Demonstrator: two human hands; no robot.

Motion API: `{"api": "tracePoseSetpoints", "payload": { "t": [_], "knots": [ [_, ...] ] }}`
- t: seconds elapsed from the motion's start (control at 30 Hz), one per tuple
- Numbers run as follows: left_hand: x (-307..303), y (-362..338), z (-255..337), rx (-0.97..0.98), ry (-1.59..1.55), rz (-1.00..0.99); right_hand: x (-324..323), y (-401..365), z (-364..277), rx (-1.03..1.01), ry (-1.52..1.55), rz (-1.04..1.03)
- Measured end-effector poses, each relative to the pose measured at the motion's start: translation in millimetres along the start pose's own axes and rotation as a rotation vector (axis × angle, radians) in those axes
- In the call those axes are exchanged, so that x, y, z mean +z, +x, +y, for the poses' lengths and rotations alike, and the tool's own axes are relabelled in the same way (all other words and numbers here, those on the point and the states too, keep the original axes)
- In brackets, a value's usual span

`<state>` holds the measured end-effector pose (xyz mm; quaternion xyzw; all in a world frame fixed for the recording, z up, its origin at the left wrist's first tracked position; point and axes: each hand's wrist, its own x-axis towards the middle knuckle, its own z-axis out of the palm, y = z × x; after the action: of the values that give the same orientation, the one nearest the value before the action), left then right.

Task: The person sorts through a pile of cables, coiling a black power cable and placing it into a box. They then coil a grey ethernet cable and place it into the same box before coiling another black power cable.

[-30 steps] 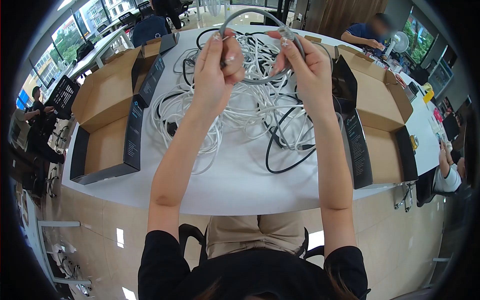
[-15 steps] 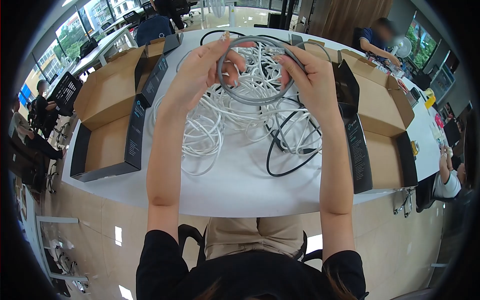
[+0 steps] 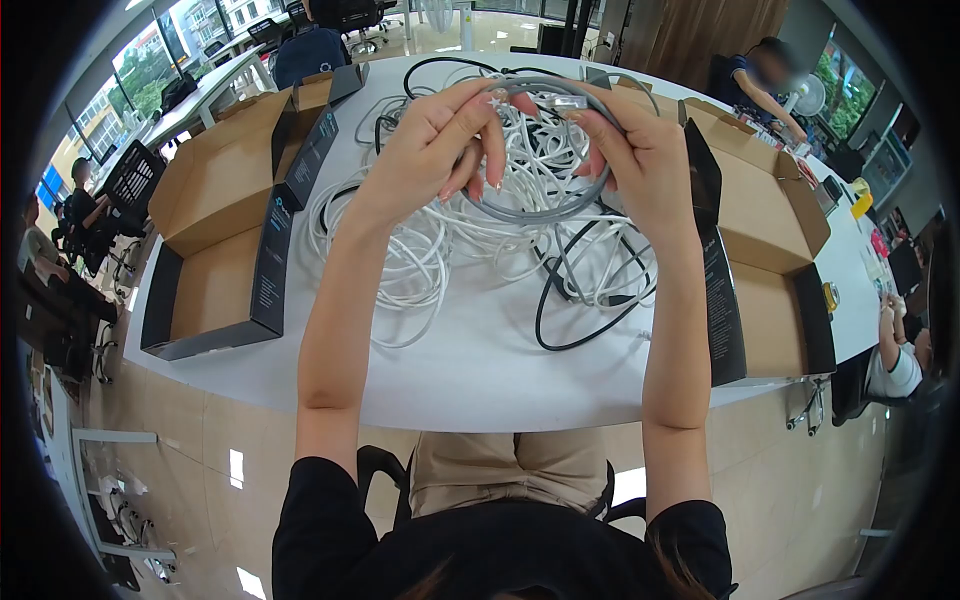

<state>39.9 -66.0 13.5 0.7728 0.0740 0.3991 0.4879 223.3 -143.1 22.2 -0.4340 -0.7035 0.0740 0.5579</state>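
Two bare hands hold a looped grey cable (image 3: pixel 545 217) at the upper centre of the frame, above a white table (image 3: pixel 490 390). The left hand (image 3: pixel 445 143), fingers half curled, grasps the ring's left side; the right hand (image 3: pixel 645 150) closes thumb and fingers on its right, beside a clear plug (image 3: pixel 568 102). How firmly either grips cannot be told. Behind and below sprawl tangled white cables (image 3: pixel 415 290) and a black cable (image 3: pixel 575 347), between a box (image 3: pixel 265 280) at left and another box (image 3: pixel 727 320) at right. The risk, by the look of it: nothing visible ties the coil — a slackened finger could let its turns spring apart, and the plug could snag in the tangle.
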Motion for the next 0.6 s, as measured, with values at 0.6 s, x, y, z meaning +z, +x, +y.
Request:
{"api": "tracePoseSetpoints", "payload": {
  "t": [0.6],
  "knots": [
    [2.8,-1.1,-4.5,-0.143,-0.244,-0.168,-12.1,1.1,-0.7,-0.167,-0.267,-0.068]
  ]
}}
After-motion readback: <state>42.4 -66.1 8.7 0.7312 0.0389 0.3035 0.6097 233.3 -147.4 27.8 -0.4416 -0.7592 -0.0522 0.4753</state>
